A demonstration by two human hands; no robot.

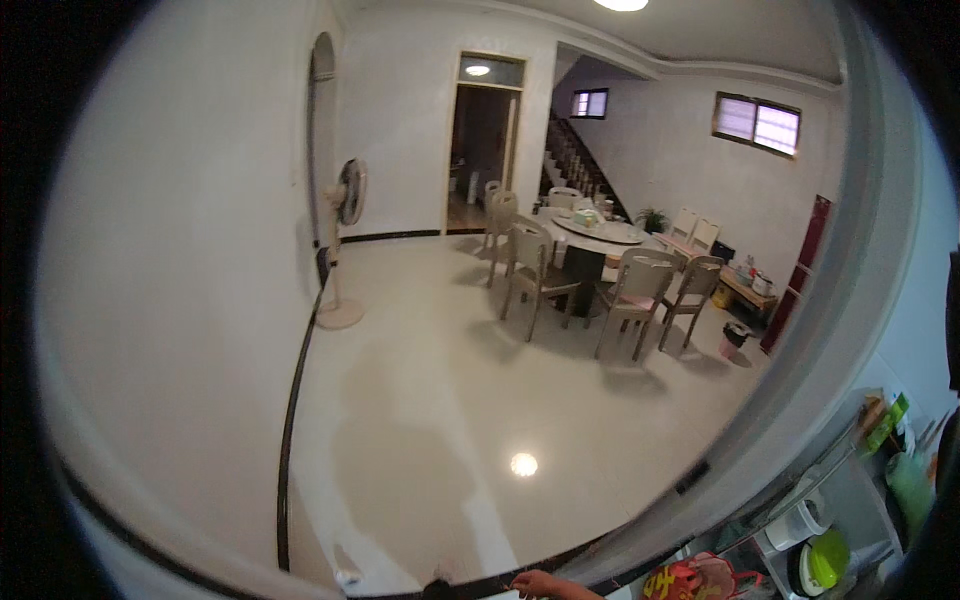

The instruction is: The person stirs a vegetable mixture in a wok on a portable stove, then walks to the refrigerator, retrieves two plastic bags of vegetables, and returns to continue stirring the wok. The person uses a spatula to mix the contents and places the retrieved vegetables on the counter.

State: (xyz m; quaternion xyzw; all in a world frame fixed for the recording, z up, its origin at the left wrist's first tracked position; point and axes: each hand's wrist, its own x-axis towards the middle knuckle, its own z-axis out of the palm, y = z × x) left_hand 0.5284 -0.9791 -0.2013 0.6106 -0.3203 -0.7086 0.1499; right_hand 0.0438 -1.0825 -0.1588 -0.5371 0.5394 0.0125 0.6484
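My right hand [534, 583] shows at the bottom edge, its forearm coming in from the lower right. Its fingers look loosely curled, and the picture does not settle whether anything is between them. Just beyond it runs the dark threshold strip [559, 561] of a doorway. To the right of the hand, a red plastic bag [694, 577] with yellow marks sits by a metal shelf rack [870, 491]. My left hand is out of view. Ahead lies a glossy tiled floor [420, 397].
A round dining table [592, 241] with a turntable stands ahead, ringed by several chairs [637, 281]. A pedestal fan [345, 225] is by the left wall. Farther right are a waste bin [733, 339] and a low wooden bench [750, 289]. The rack holds a green bowl [830, 556].
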